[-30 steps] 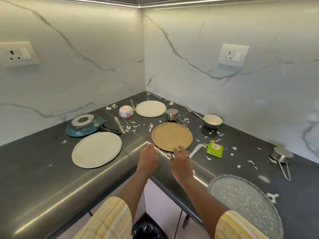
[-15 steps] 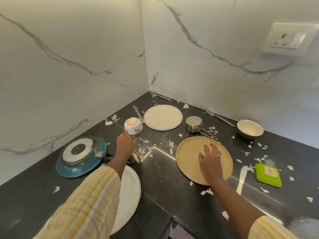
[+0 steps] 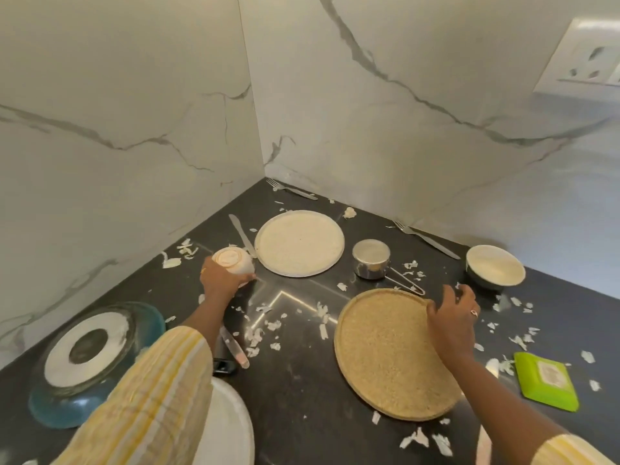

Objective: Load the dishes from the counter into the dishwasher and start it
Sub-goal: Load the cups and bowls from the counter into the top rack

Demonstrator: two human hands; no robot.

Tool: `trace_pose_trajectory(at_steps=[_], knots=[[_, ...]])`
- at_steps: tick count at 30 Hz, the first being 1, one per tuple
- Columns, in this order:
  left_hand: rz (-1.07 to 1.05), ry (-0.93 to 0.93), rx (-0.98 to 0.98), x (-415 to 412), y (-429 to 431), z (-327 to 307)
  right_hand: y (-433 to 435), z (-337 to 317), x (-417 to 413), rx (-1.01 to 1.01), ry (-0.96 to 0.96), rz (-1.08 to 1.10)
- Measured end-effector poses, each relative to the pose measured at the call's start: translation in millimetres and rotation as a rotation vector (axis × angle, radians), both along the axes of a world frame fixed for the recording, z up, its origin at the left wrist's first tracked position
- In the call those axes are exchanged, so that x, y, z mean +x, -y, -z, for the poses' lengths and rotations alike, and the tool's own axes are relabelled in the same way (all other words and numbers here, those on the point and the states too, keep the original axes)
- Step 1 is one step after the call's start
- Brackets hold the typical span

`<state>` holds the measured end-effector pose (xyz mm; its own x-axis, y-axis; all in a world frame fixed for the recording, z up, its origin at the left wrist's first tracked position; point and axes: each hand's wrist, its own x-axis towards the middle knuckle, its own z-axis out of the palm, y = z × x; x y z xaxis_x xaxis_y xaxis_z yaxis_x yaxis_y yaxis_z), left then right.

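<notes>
Gathering dishes: my left hand [image 3: 223, 280] wraps the upturned small bowl [image 3: 233, 261] left of the cream plate [image 3: 299, 243]; my right hand [image 3: 453, 317] hovers spread, empty. Next, lift.

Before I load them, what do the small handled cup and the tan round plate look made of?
Small handled cup: polished metal, probably stainless steel; mirror-bright wall, thin wire loop handle. Tan round plate: matte, grainy speckled surface, perhaps a fibre composite or stoneware; the look leaves it open.

White plate [image 3: 231, 427], lower centre: half hidden by the striped sleeve [image 3: 151, 397], cut by the bottom edge. Wall socket [image 3: 583, 58], upper right: cropped by the frame's edge.
</notes>
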<state>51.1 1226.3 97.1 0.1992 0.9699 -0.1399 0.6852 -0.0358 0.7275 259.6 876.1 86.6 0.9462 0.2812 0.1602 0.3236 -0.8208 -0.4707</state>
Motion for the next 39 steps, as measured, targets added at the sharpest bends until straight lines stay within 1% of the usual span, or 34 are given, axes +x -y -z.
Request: trace_pose_trajectory(at_steps=[2, 4, 5, 7, 9, 10, 11, 13, 14, 15, 17, 20, 21, 22, 24, 26, 31, 32, 33, 34, 36, 38, 39], knots=[[-0.014, -0.064, 0.072, 6.2, 5.3, -4.9, 5.0, -3.4, 17.8, 0.009, -0.008, 0.031], [0.023, -0.147, 0.220, 13.9, 15.0, -13.0, 8.6, -6.6, 34.5, 0.041, -0.023, 0.053], [0.063, -0.146, 0.301, 18.2, 21.6, -18.3, 9.8, -8.3, 42.5, 0.063, -0.032, 0.068], [0.218, -0.168, 0.514, 27.6, 36.4, -28.4, 10.6, -11.6, 60.0, 0.123, -0.090, 0.144], [0.428, -0.346, 0.744, 36.0, 51.4, -38.8, 11.9, -12.4, 75.8, 0.230, -0.181, 0.262], [0.502, -0.430, 0.812, 39.5, 58.4, -43.4, 13.0, -12.9, 81.9, 0.326, -0.212, 0.307], [0.541, -0.487, 0.838, 43.0, 66.1, -47.5, 14.1, -14.4, 87.9, 0.450, -0.246, 0.354], [0.533, -0.541, 0.832, 50.4, 81.4, -53.2, 15.3, -18.6, 96.0, 0.740, -0.310, 0.467], [0.508, -0.552, 0.822, 53.6, 88.0, -54.8, 16.0, -19.9, 98.5, 0.830, -0.320, 0.512], [0.483, -0.555, 0.812, 56.2, 93.5, -55.5, 17.6, -20.1, 100.7, 0.843, -0.321, 0.536], [0.451, -0.545, 0.777, 60.0, 104.1, -54.6, 22.4, -15.5, 107.0, 0.769, -0.367, 0.502], [0.398, -0.440, 0.676, 60.2, 119.5, -51.2, 26.2, -7.0, 113.4, 0.548, -0.481, 0.386], [0.380, -0.400, 0.659, 59.8, 126.6, -50.4, 27.4, -7.0, 112.9, 0.531, -0.488, 0.369], [0.365, -0.364, 0.645, 58.7, 133.7, -49.6, 27.6, -8.7, 110.1, 0.549, -0.471, 0.366], [0.343, -0.310, 0.621, 54.9, 147.6, -49.3, 25.7, -15.4, 99.9, 0.559, -0.376, 0.354], [0.313, -0.254, 0.593, 51.1, 162.0, -50.1, 25.7, -23.8, 87.5, 0.566, -0.322, 0.291], [0.262, -0.124, 0.565, 40.7, 203.8, -51.7, 36.2, -41.8, 58.8, 0.740, -0.360, 0.127], [0.253, -0.103, 0.554, 38.0, 211.5, -51.5, 38.0, -44.8, 53.5, 0.801, -0.395, 0.078], [0.249, -0.087, 0.546, 34.8, 218.8, -51.0, 40.3, -48.5, 47.9, 0.899, -0.483, 0.030], [0.247, -0.075, 0.539, 31.2, 225.3, -50.3, 43.0, -52.4, 42.4, 1.039, -0.618, -0.016], [0.238, -0.045, 0.534, 21.8, 240.0, -48.0, 50.2, -55.7, 31.9, 1.310, -0.947, -0.102], [0.201, 0.005, 0.537, 10.4, 256.3, -46.6, 59.7, -56.9, 18.3, 1.464, -1.265, -0.158], [0.181, 0.022, 0.522, 3.9, 264.0, -46.6, 65.0, -55.7, 10.5, 1.517, -1.385, -0.188]])
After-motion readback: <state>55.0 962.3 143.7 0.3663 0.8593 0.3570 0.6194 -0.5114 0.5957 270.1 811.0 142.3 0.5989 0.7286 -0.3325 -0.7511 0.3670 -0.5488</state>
